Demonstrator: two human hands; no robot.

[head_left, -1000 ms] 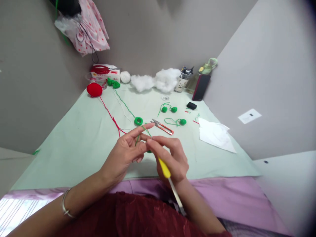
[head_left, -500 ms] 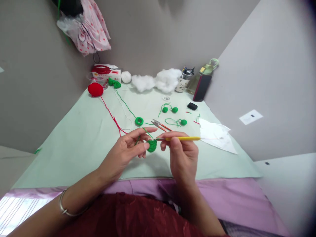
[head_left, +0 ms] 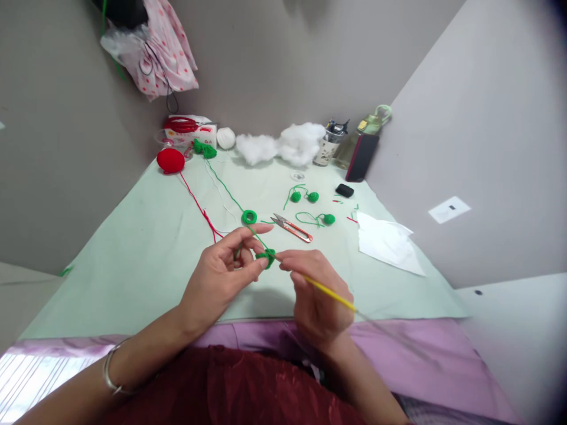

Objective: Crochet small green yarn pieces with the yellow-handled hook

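Note:
Between thumb and fingers, my left hand (head_left: 221,262) pinches a small green crochet piece (head_left: 267,258). Green yarn (head_left: 259,238) runs from this piece up past my left index finger, which is stretched out. My right hand (head_left: 321,295) grips a crochet hook (head_left: 330,291) by its yellow handle. The hook's tip meets the right side of the green piece, and its far end slants down to the right, blurred. Just beyond my hands lie orange-handled thread snips (head_left: 292,228) and a green ring (head_left: 248,217).
Small green crochet balls (head_left: 313,197) with yarn tails lie past the snips. White stuffing (head_left: 301,144), a pen cup (head_left: 328,147), a phone (head_left: 362,157) and a bottle (head_left: 374,122) stand at the back. A red round piece (head_left: 170,160) sits back left; white paper (head_left: 390,243) lies right.
My right hand has turned, swinging the hook from nearly level to slanting down rightward. The green piece has tilted and shifted slightly left with my left hand. The snips' handles now show.

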